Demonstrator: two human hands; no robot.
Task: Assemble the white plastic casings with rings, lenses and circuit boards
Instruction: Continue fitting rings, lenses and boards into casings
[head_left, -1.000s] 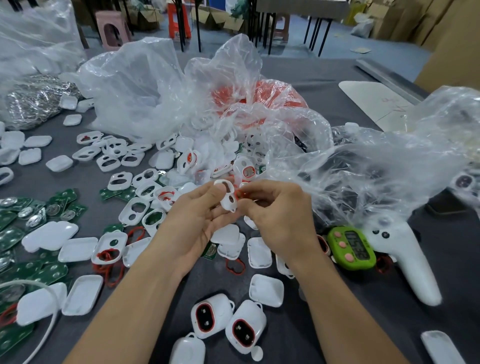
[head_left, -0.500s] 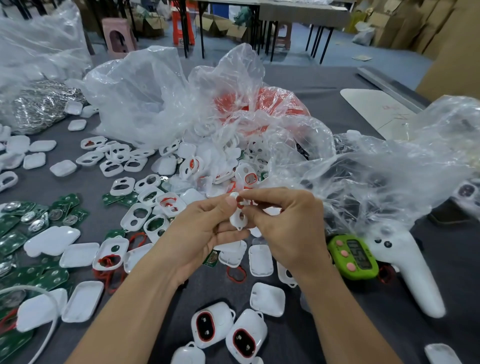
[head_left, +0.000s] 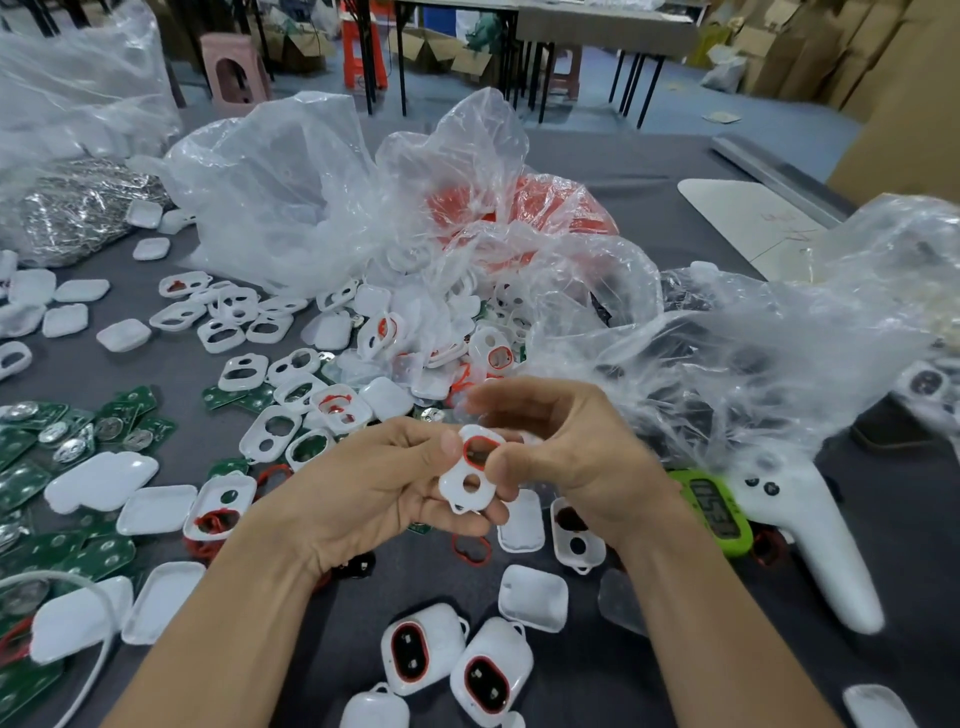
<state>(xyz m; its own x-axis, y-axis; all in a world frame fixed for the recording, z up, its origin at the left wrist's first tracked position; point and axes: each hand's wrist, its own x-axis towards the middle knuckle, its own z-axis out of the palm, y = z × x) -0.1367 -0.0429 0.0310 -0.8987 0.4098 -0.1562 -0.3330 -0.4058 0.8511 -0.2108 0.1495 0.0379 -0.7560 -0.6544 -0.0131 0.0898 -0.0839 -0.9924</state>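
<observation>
A white casing front (head_left: 470, 475) with two openings sits between both hands above the table's middle. A red ring (head_left: 480, 446) lines its larger opening. My left hand (head_left: 374, 488) holds the casing from the left, thumb on its upper edge. My right hand (head_left: 566, 447) pinches its right edge with thumb and curled fingers. Two assembled casings (head_left: 452, 660) with red rings and dark lenses lie near the front edge. Green circuit boards (head_left: 78, 431) lie in a heap at the left. Loose red rings (head_left: 470, 550) lie under my hands.
Clear plastic bags (head_left: 322, 197) with white and red parts fill the table's middle and right. Loose white casing halves (head_left: 156, 509) are scattered at the left and front. A green timer (head_left: 714, 506) and a white controller (head_left: 810, 540) lie at the right.
Both hands have lowered towards me with the casing, which has turned so its face with the red ring shows. The camera has tilted slightly.
</observation>
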